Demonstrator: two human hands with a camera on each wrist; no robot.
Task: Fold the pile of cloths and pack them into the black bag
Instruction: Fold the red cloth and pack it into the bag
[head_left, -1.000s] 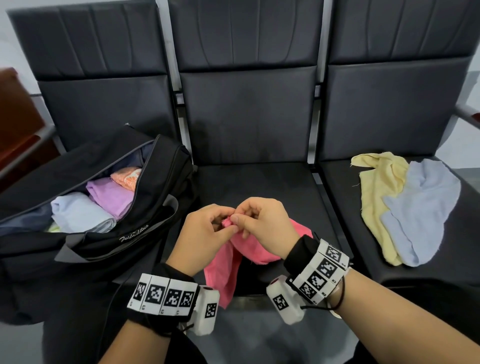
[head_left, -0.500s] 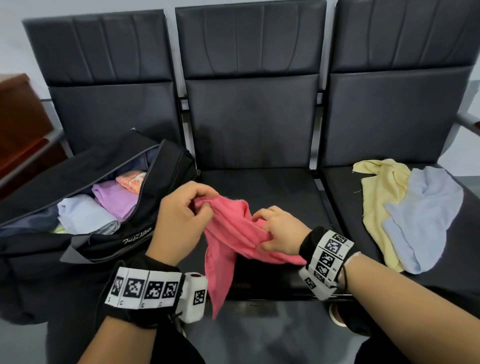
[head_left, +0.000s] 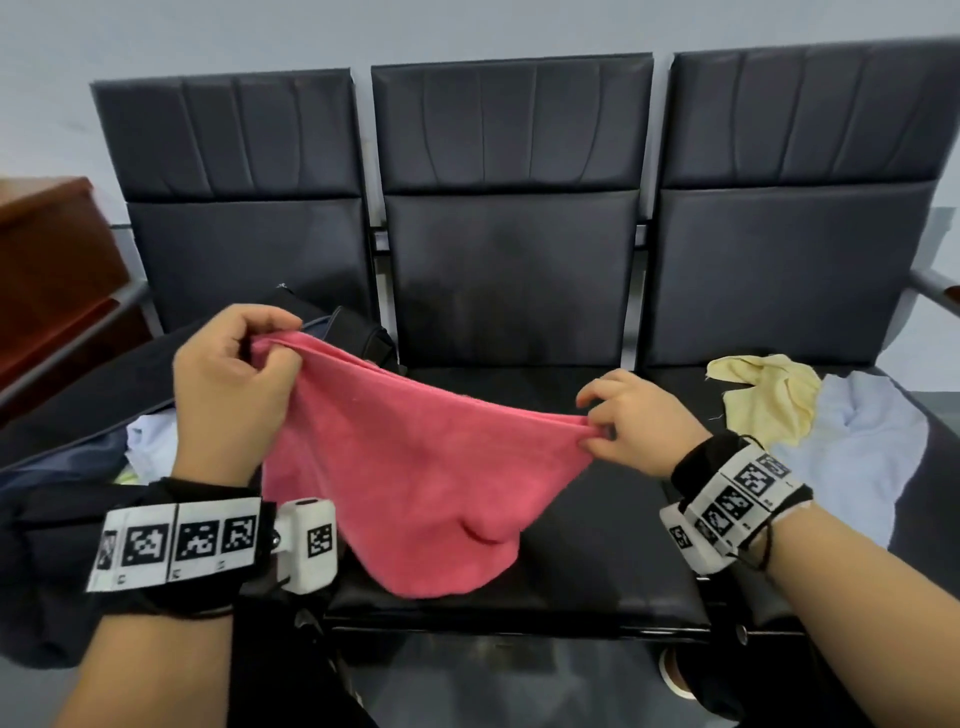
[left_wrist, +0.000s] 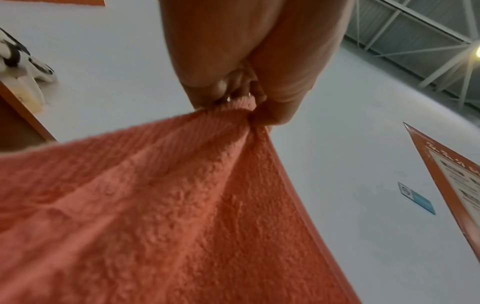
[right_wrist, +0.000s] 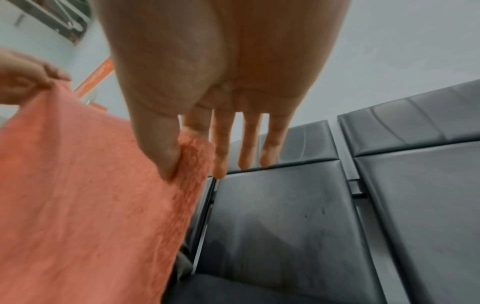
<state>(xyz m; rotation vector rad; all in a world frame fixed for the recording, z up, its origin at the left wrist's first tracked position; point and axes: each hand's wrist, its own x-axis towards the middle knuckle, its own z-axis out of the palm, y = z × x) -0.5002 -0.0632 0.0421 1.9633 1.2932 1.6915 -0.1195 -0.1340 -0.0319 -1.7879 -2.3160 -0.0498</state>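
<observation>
A person's two hands hold a pink cloth (head_left: 410, 478) stretched in the air above the middle seat of a black three-seat bench (head_left: 519, 587). The left hand (head_left: 228, 384) has its fingers (left_wrist: 207, 90) curled tight around one bunched top corner, raised higher than the other. The right hand (head_left: 634, 421) pinches the opposite corner between thumb and forefinger, while its other three fingers (right_wrist: 249, 148) stay straight and spread, touching nothing. The cloth's top edge runs taut and sloping down from left hand to right; its lower part sags in a loose pouch just above the seat's front edge.

A black bag (head_left: 67, 415) lies open on the left seat, partly hidden behind the left hand and the cloth, with pale folded cloths (head_left: 150, 447) showing inside. On the right seat, well apart from the hands, a yellow cloth (head_left: 769, 400) and a light blue cloth (head_left: 862, 452) lie crumpled and overlapping, the blue one partly over the yellow. The middle seat under the pink cloth is bare dark cushion, with open room between the hands and each neighbouring seat. A brown wooden cabinet (head_left: 52, 270) stands beyond the bench's left armrest.
</observation>
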